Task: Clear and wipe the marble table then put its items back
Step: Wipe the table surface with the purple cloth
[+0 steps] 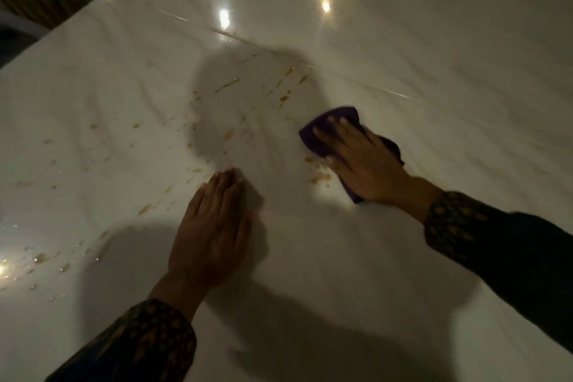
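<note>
The right hand [362,161] is pressing a purple cloth [322,130] flat-fingered on the marble table [434,56]; the left hand [214,232] is resting open, left of the cloth. Brown splatters [229,133] are lying left of the cloth; hasty passes risk smearing them.

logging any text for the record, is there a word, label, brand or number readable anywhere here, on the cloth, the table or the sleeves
None: no readable text in this head view.
purple cloth, under the right hand: no tag or print shows.
marble table: only veins, brownish spill spots and light glints.
patterned sleeves: gold motifs, not letters.
left hand: flat on the table, nothing written near it.
</note>
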`<act>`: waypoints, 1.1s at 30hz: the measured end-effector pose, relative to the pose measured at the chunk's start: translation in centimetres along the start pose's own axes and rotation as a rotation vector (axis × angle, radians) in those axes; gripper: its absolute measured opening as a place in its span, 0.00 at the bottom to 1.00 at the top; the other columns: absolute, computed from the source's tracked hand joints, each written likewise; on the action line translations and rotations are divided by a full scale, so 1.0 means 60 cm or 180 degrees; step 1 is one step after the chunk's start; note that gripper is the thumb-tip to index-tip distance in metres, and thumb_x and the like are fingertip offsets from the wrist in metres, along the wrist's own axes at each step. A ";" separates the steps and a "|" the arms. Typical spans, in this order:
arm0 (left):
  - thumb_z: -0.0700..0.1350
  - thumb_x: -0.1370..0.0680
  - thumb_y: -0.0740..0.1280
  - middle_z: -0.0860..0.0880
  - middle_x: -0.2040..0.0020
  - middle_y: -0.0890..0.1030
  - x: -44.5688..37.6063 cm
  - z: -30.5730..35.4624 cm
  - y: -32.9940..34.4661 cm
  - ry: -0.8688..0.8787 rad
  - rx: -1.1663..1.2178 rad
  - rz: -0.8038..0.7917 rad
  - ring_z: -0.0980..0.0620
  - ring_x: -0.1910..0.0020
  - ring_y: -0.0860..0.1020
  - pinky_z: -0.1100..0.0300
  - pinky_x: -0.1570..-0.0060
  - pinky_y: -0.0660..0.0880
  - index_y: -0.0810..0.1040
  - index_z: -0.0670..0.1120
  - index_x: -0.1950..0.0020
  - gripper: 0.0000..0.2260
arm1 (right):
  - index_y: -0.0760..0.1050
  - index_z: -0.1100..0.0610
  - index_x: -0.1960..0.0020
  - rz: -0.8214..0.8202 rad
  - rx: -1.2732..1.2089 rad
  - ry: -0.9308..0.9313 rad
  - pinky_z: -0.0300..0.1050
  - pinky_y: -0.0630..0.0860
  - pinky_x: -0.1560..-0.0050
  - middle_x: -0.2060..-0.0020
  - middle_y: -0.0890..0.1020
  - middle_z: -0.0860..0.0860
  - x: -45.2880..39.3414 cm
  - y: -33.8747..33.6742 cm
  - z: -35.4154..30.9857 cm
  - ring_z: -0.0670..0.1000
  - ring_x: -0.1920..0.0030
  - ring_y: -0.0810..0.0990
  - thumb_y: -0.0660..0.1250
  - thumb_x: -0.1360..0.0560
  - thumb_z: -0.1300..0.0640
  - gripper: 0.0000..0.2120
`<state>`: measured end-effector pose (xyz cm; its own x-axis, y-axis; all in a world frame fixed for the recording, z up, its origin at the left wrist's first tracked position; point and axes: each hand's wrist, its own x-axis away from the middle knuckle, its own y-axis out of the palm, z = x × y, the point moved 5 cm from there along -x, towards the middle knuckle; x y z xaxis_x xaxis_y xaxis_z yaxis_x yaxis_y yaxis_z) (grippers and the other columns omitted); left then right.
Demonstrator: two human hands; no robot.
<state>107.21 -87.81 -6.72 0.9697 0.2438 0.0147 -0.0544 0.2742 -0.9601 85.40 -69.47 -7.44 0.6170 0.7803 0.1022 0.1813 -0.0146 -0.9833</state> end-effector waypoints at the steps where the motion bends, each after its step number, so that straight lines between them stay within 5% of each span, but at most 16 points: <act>1: 0.59 0.19 0.42 0.50 0.21 0.51 0.000 0.001 -0.001 -0.0013 0.0000 -0.0002 0.54 0.22 0.46 0.57 0.23 0.43 0.52 0.48 0.21 0.28 | 0.50 0.43 0.22 0.0035 0.0040 -0.0127 0.54 0.52 0.26 0.22 0.54 0.50 0.024 0.000 0.011 0.52 0.22 0.51 0.39 0.21 0.38 0.29; 4: 0.58 0.19 0.43 0.49 0.21 0.52 -0.006 0.004 -0.003 0.0037 -0.0008 0.0042 0.53 0.22 0.47 0.56 0.23 0.43 0.53 0.47 0.21 0.28 | 0.52 0.42 0.23 0.0277 0.0165 0.0065 0.59 0.59 0.27 0.23 0.58 0.53 0.024 -0.014 0.090 0.56 0.23 0.56 0.40 0.20 0.38 0.27; 9: 0.58 0.19 0.42 0.47 0.20 0.51 -0.005 0.003 -0.001 0.0049 -0.0146 0.0037 0.52 0.22 0.46 0.59 0.25 0.38 0.53 0.46 0.21 0.29 | 0.50 0.43 0.22 0.0325 0.0068 0.1029 0.57 0.49 0.25 0.22 0.54 0.55 -0.014 -0.016 0.090 0.57 0.22 0.51 0.41 0.23 0.39 0.30; 13: 0.59 0.19 0.42 0.48 0.20 0.47 -0.005 -0.006 0.008 0.0034 -0.0150 0.0007 0.54 0.23 0.42 0.59 0.25 0.37 0.49 0.47 0.21 0.29 | 0.53 0.46 0.22 0.0285 0.0046 0.0304 0.61 0.59 0.28 0.24 0.60 0.57 0.034 0.016 -0.050 0.59 0.24 0.56 0.40 0.20 0.39 0.28; 16: 0.59 0.19 0.41 0.47 0.20 0.48 -0.004 -0.009 0.014 0.0074 -0.0254 -0.0074 0.52 0.22 0.43 0.56 0.24 0.39 0.49 0.46 0.20 0.30 | 0.53 0.44 0.22 0.0161 0.0089 -0.0556 0.56 0.53 0.25 0.23 0.58 0.53 0.147 0.043 -0.147 0.56 0.23 0.54 0.44 0.18 0.42 0.25; 19: 0.58 0.19 0.41 0.47 0.20 0.49 -0.004 -0.008 0.012 0.0068 -0.0244 0.0004 0.52 0.22 0.43 0.57 0.24 0.38 0.50 0.45 0.20 0.30 | 0.53 0.41 0.23 0.0015 0.0174 -0.0810 0.55 0.52 0.26 0.23 0.57 0.50 0.207 0.031 -0.109 0.52 0.23 0.54 0.44 0.18 0.42 0.24; 23: 0.56 0.18 0.44 0.46 0.20 0.51 -0.005 -0.006 0.011 0.0102 -0.0254 0.0086 0.51 0.22 0.45 0.59 0.25 0.38 0.52 0.45 0.21 0.28 | 0.49 0.40 0.23 0.0234 0.0120 0.0311 0.57 0.57 0.27 0.23 0.59 0.53 0.142 0.011 0.009 0.54 0.23 0.55 0.44 0.20 0.41 0.25; 27: 0.57 0.19 0.44 0.45 0.21 0.54 -0.005 -0.011 0.012 0.0095 -0.0227 0.0086 0.48 0.22 0.51 0.58 0.24 0.41 0.55 0.45 0.22 0.29 | 0.51 0.43 0.22 0.0352 0.0065 0.0973 0.59 0.50 0.25 0.22 0.54 0.56 0.065 0.019 -0.026 0.58 0.22 0.51 0.43 0.21 0.41 0.28; 33: 0.60 0.20 0.44 0.46 0.21 0.55 -0.006 -0.012 0.008 0.0046 -0.0165 0.0009 0.48 0.22 0.53 0.55 0.23 0.46 0.56 0.45 0.22 0.31 | 0.57 0.44 0.23 0.0362 -0.0026 -0.0315 0.60 0.56 0.27 0.24 0.60 0.56 0.245 0.071 -0.220 0.58 0.24 0.57 0.48 0.19 0.43 0.25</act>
<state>107.00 -88.46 -7.38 0.9729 0.2310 0.0084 -0.0450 0.2250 -0.9733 105.37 -66.30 -8.15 0.5555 0.8311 -0.0254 0.1210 -0.1110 -0.9864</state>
